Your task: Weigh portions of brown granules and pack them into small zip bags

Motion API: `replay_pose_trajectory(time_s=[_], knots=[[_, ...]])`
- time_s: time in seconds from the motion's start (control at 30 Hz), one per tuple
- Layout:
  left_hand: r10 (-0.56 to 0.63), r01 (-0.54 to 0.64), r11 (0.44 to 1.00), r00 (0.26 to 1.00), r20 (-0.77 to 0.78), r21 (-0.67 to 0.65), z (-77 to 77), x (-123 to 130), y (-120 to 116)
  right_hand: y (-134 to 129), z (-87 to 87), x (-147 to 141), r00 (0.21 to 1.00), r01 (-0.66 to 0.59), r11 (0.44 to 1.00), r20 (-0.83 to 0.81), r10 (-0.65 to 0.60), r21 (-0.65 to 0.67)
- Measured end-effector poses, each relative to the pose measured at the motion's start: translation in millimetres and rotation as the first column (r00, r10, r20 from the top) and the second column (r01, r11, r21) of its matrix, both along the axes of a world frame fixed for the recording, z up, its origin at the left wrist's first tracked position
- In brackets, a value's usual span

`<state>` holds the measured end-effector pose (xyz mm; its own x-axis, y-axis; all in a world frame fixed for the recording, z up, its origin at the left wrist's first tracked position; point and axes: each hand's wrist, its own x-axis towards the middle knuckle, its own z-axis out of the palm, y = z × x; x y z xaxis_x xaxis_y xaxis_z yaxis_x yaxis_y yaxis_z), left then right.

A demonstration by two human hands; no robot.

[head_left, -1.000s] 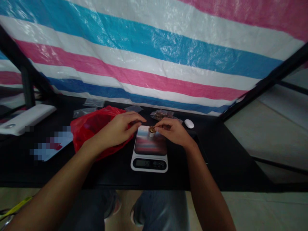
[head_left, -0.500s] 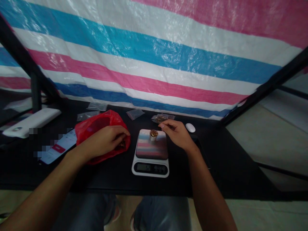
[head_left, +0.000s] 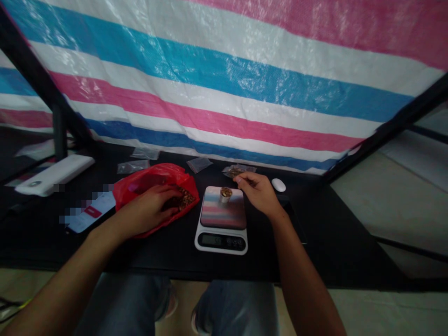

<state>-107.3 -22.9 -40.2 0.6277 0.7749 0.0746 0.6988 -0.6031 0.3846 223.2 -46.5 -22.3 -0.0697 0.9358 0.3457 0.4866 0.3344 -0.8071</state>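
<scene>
on the digital scale (head_left: 221,241), cup (head_left: 224,199) upright, mouth up

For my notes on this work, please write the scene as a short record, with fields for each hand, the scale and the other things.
Left hand: on the red plastic bag, beside brown pieces in its opening.
Right hand: past the scale's far corner, fingers near a clear bag of brown pieces.
Scale: white digital kitchen scale, small cup of brown pieces on top.
Rest: white mouse, small clear bags, striped tarpaulin.
</scene>
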Motion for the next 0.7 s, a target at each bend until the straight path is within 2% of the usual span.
replay_pose_trajectory(time_s=[0.07,0.17,0.3,0.43,0.53,0.6,0.67,0.7], knots=[[-0.035,0.036,0.998,0.999,0.018,-0.043,0.5,5.0,1.7,0.4,-1.2,-0.3,1.0,0.0,1.0,-0.002,0.0,0.008],[0.012,-0.013,0.997,1.0,-0.011,-0.075,3.7,10.9,1.9,1.2,-2.9,-0.6,1.0,-0.01,1.0,0.003,0.01,0.014],[0.033,-0.034,0.999,0.998,-0.051,-0.005,12.8,15.6,-6.3,2.0,-3.2,-0.9,1.0,-0.002,1.0,0.022,0.002,0.002],[-0.06,0.06,0.996,0.998,-0.013,0.072,28.6,23.0,-21.3,1.9,-2.7,-1.5,1.0,-0.002,1.0,0.028,0.002,0.004],[-0.097,0.086,0.99,0.99,0.1,0.109,46.6,35.2,-24.0,1.8,-2.9,-2.4,0.999,0.005,1.0,0.033,-0.005,-0.006],[-0.099,0.062,0.984,0.97,0.223,0.169,60.9,47.8,-13.2,2.0,-3.5,-2.8,1.0,0.01,1.0,0.029,-0.01,0.001],[-0.044,-0.034,0.972,0.945,0.324,0.232,73.6,63.5,10.4,2.5,-4.8,-2.8,1.0,0.013,1.0,0.026,-0.014,0.012],[-0.026,-0.056,0.968,0.947,0.321,0.243,78.0,71.8,26.2,2.8,-5.6,-2.7,1.0,0.015,1.0,0.027,-0.016,0.013]])
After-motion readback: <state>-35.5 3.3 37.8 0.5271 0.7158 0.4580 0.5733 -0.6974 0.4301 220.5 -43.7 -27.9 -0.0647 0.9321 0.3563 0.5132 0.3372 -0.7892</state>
